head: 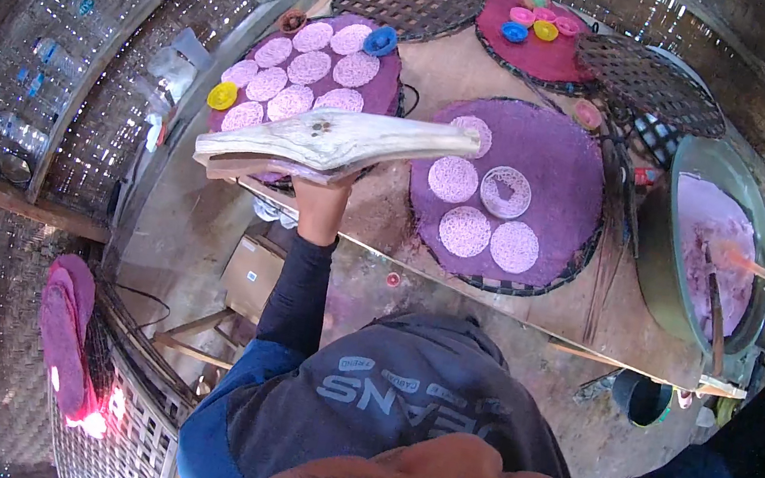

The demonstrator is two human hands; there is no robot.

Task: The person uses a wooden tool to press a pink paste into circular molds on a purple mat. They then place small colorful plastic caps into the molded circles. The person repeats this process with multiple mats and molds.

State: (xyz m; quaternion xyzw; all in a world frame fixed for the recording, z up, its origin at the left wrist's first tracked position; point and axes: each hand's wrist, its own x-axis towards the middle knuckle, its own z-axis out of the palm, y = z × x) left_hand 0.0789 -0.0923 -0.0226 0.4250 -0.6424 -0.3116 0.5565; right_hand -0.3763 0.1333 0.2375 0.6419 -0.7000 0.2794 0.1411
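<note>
My left hand [323,201] grips a long, pale wooden tool [338,138] from below. It seems to be a hand press made of two stacked pieces, with a cluster of small dark spots on top. The tool hides my fingers. It is held above the gap between two round trays. On the right tray's purple cloth [558,169] lie several pink lacy discs of thin strands [514,246]. Among them a pale ring mould [506,192] is partly filled with strands. My right hand is out of view; its dark sleeve runs off at the lower right.
The left tray's purple cloth [385,82] bears several pink discs, with blue [381,41] and yellow [223,95] ring moulds at its edge. Coloured moulds sit on a red cloth [496,39] behind. A large basin [657,260] of pink dough, with utensils, stands right. Below is a cardboard box [252,277].
</note>
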